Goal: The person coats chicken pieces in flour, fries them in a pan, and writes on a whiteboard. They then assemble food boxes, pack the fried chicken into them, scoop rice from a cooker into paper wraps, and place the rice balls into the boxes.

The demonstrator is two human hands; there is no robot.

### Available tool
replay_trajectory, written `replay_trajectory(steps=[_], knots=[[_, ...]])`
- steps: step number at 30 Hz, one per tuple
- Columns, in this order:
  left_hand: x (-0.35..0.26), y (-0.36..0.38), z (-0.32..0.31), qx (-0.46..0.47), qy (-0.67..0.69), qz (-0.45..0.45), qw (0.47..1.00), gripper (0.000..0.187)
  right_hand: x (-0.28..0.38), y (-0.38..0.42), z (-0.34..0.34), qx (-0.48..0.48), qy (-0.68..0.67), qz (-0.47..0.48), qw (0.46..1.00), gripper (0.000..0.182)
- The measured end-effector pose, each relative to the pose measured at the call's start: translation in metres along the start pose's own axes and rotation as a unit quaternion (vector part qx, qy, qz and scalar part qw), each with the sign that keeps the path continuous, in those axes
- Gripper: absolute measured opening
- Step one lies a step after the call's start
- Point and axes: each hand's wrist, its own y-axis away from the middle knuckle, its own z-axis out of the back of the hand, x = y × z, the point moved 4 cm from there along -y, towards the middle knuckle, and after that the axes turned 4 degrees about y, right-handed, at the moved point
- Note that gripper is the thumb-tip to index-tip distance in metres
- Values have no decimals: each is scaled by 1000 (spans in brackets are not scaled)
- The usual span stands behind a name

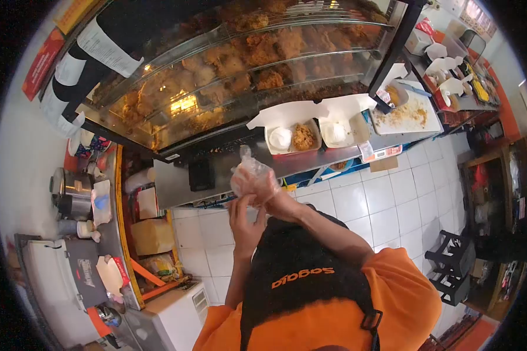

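A clear plastic glove covers my right hand, which is raised over the front edge of the steel counter. My bare left hand is just below it, its fingertips against the glove near the palm. Beyond my hands on the counter stand two open white boxes. The left box holds a white wrapped mound and a piece of fried chicken. In the right box lies a similar white mound, with no chicken beside it.
A glass warmer full of fried chicken stands behind the boxes. A crumb-covered white board lies to the right. A black item rests on the counter at left. Black crates stand on the tiled floor.
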Motion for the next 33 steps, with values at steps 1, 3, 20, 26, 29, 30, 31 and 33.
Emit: replay_trajectory(steps=[1, 3, 20, 26, 29, 30, 31, 33], knots=[[-1, -2, -2, -7, -4, -9, 1000, 27, 3, 0, -3, 12, 12, -21, 1000, 80], [-5, -1, -5, -8, 29, 9, 1000, 17, 13, 3, -9, -40, -8, -7, 999, 70], [-66, 8, -84, 232, 264, 133, 927, 6, 52, 32, 65, -235, -129, 5, 963, 61], [-48, 23, -85, 246, 336, 260, 871, 6, 73, 30, 105, -300, 70, 99, 946, 60], [-61, 13, -60, 239, 269, 266, 894, 15, 86, 17, 111, -285, 111, 105, 946, 25], [-59, 16, -56, 213, 261, 308, 890, 17, 90, 16, 109, -225, 72, 119, 964, 22], [-55, 19, -50, 185, 250, 323, 894, 17, 97, 8, 101, -274, 111, 129, 947, 24], [-42, 36, -22, 142, 231, 357, 894, 18, 75, -17, 161, -305, 377, 233, 843, 27]])
